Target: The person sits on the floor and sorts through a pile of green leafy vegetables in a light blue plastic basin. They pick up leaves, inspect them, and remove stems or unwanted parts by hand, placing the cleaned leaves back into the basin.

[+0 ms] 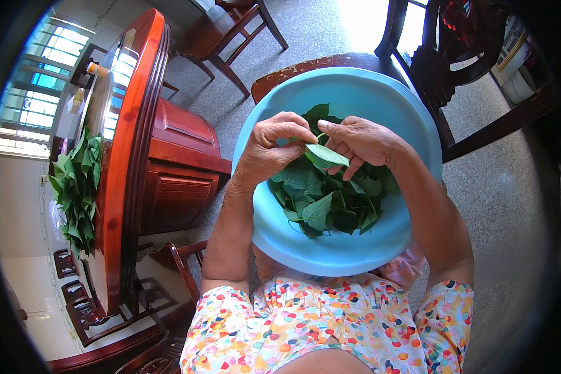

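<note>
A large light-blue plastic basin (pixel 290 233) stands before me, partly on a wooden chair seat, with a heap of green leaves (pixel 318 210) inside. Over the heap, my left hand (pixel 280 142) pinches the stem end of one green leaf (pixel 328 155) between thumb and finger. My right hand (pixel 362 140) is close on the other side, its thumb and index finger at the thin stem by the leaf's base; its other fingers are spread behind the leaf. How firmly the right fingertips hold the stem cannot be told.
On the left, a round red-brown wooden table (pixel 126 117) holds a bunch of leafy greens (pixel 79 187). A wooden chair (pixel 233 32) stands beyond it, another lower left. A dark carved chair frame (pixel 442 89) rises behind the basin at right. The floor is speckled grey.
</note>
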{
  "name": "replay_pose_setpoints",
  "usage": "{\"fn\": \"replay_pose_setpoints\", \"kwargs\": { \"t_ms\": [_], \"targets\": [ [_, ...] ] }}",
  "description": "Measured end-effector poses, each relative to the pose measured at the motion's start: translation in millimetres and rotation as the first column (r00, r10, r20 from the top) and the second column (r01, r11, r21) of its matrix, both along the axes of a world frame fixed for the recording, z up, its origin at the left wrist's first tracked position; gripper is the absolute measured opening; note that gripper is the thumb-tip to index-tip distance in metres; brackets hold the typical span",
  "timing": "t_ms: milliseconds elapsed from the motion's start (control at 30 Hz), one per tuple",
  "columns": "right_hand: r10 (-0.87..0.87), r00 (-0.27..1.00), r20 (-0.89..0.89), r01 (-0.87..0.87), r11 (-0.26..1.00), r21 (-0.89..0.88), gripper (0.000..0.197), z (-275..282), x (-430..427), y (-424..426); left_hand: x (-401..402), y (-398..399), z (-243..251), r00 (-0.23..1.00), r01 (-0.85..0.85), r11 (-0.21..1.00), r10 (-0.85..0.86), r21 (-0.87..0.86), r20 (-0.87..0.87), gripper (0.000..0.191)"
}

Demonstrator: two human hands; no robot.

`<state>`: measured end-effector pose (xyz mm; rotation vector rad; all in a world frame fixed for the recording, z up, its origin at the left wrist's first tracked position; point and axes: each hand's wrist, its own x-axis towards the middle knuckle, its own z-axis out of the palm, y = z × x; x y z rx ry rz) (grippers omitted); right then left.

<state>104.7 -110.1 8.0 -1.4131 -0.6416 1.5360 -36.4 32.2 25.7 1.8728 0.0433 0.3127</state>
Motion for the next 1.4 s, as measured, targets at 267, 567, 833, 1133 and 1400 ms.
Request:
{"fn": "replay_pose_setpoints", "kwargs": {
  "t_ms": [267, 567, 833, 1133, 1400],
  "targets": [
    [-0.189, 0.956, -0.226, 0.212, 0.974, 0.082, 0.028, 1, -6, 2, 1, -3, 0, 0.994, 0.105, 0.987, -0.107, 0.124, 0.009, 0.021],
    [-0.599, 0.796, 0.084, 0.577, 0.794, 0.190, 0.023, -19, 9, 5, 2, -6, -1, 0.969, -0.050, 0.996, 0.066, 0.076, -0.237, 0.016],
    [-0.600, 0.794, 0.102, 0.559, 0.786, 0.265, 0.026, -14, 19, -5, 2, -29, -34, 0.894, 0.406, 0.755, -0.210, 0.515, -0.397, 0.026],
    [-0.393, 0.898, 0.198, 0.368, 0.918, 0.152, 0.017, -10, 19, -3, 13, -25, -26, 0.795, 0.502, 0.786, -0.255, 0.362, -0.550, 0.015],
    [-0.313, 0.905, 0.288, 0.300, 0.950, 0.090, 0.014, -14, 17, 0, 8, -9, -8, 0.897, -0.007, 0.999, -0.015, -0.047, -0.442, 0.011]
  ]
}}
